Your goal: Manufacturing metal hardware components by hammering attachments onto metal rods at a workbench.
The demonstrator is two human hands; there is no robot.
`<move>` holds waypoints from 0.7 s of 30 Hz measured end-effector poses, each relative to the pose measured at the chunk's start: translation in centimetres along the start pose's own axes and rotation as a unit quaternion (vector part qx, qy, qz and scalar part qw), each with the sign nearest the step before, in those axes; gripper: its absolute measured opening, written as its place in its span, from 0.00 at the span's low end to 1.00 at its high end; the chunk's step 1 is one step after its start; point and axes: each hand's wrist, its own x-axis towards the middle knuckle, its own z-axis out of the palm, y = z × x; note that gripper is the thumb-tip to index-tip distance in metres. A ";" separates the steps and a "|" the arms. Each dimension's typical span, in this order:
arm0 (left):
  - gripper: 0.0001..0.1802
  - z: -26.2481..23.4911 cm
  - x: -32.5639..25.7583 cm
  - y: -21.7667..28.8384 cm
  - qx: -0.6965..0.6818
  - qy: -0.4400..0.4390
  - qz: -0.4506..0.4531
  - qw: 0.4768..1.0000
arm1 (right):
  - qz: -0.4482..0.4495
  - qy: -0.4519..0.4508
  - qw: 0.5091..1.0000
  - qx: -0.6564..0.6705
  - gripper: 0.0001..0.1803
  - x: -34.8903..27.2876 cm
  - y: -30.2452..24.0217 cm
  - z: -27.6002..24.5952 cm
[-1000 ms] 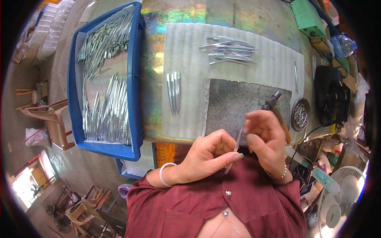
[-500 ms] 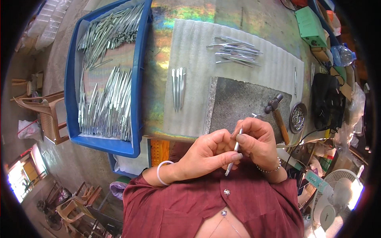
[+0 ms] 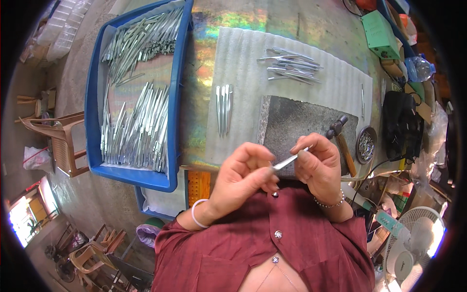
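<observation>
Close to my chest, my left hand and my right hand together pinch one slim metal tweezer, each hand on one end. The tool lies slanted, tip up toward the right. Just beyond my hands sits a grey stone block with a small hammer resting on its right edge. Three finished-looking tweezers lie side by side on a white foam sheet, and a loose pile of tweezers lies farther back on it.
A blue tray at the left holds several rows of metal tweezers. A round dish of small metal parts, a black bag and a green box stand at the right. A fan stands low right; plastic chairs stand left.
My hands have shifted slightly right and closer together, and the tweezer has turned from nearly upright to a flatter slant.
</observation>
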 end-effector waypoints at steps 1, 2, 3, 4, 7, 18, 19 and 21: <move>0.09 -0.4 -0.1 0.0 -0.028 0.027 0.044 0.998 | -0.012 -0.004 0.998 -0.055 0.05 0.0 -0.2 0.0; 0.09 -0.7 -0.3 0.3 -0.050 0.053 0.059 0.996 | 0.005 -0.023 0.995 -0.095 0.09 -0.1 -0.4 0.0; 0.09 -0.7 -0.4 0.9 -0.078 0.080 0.080 0.991 | 0.003 -0.026 0.995 -0.093 0.09 -0.2 -0.4 0.1; 0.08 -0.9 -0.6 1.2 -0.096 0.101 0.114 0.984 | -0.017 -0.043 0.991 -0.125 0.10 -0.3 -0.6 0.2; 0.07 -1.5 -0.6 2.1 -0.011 0.147 0.257 0.955 | -0.026 -0.041 0.982 -0.183 0.14 -1.1 -1.7 -0.7; 0.11 -3.4 5.9 4.4 0.706 0.240 0.259 0.614 | -0.202 0.176 0.793 -0.547 0.15 -3.2 -3.0 -6.1; 0.11 -4.0 6.7 4.0 0.741 0.249 0.229 0.580 | -0.228 0.187 0.730 -0.616 0.16 -3.2 -3.0 -6.2; 0.14 -5.0 7.7 3.4 0.751 0.247 0.217 0.572 | -0.201 0.180 0.737 -0.620 0.20 -3.6 -3.0 -6.2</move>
